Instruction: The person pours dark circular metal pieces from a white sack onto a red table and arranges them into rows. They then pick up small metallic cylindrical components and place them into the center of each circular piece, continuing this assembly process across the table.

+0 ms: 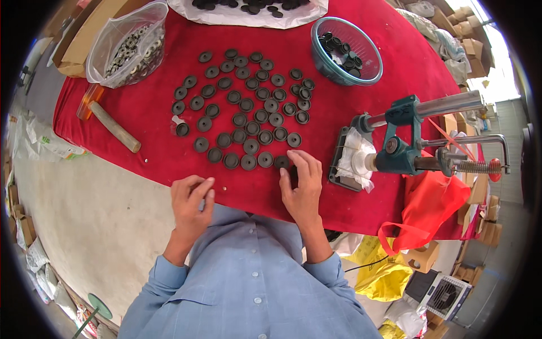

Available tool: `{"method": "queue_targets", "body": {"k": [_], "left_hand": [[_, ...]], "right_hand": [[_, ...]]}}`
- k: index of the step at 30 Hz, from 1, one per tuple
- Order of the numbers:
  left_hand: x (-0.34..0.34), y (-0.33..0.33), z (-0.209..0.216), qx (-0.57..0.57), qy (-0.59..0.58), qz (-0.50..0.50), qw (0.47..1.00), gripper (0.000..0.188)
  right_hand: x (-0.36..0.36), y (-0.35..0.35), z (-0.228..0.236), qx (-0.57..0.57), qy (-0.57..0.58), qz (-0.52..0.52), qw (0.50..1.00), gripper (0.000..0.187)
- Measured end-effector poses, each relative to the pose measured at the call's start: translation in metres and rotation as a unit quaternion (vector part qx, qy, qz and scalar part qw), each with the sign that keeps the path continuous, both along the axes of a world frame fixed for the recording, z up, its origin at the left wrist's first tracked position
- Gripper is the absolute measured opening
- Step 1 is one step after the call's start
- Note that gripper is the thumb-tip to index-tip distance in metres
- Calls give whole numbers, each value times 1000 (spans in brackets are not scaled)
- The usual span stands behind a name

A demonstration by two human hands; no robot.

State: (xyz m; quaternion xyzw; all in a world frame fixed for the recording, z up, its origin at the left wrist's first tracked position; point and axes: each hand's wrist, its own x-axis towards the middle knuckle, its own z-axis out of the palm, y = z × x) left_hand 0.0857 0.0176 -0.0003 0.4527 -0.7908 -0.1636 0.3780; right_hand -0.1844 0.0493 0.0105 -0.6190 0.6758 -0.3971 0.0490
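Observation:
Many black round caps (250, 146), shallow and ringed, lie spread in loose rows on a red tablecloth (361, 209). My right hand (303, 186) is at the near right end of these rows, its thumb and fingers bent around a black round cap (281, 162); part of the grip is in shadow. Off to the left, my left hand (192, 204) hovers by the table's near edge with loosely curved fingers, apart and holding nothing. A small pale bit (224, 188) lies on the cloth beside it.
On the right stands a green hand press (401, 135) with a metal lever. A teal bowl (372, 70) holds more black parts; a clear plastic bag (101, 56) holds small metal parts. A wooden stick (116, 127) lies left. A red bag (432, 203) hangs at the right edge.

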Motion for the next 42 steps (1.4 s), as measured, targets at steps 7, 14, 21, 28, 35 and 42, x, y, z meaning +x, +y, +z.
{"method": "queue_targets", "body": {"k": [7,14,21,28,35,42], "left_hand": [[13,-39,7,-18,42,68,997,32],[12,-83,4,-12,63,91,994,28],[17,-89,-1,79,109,110,985,22],[16,-92,7,103,21,88,991,25],[21,-86,6,101,-51,105,988,33],[14,-95,8,90,4,84,992,34]], "right_hand": [[-53,-82,16,-23,3,-39,999,37],[-67,-143,-2,47,35,-117,991,32],[-86,-147,-1,-12,-11,-148,989,16],[-85,-139,-5,-55,55,-143,987,18],[-77,-133,-10,15,7,-126,992,43],[-83,-137,-20,-41,-1,-82,996,44]]}}
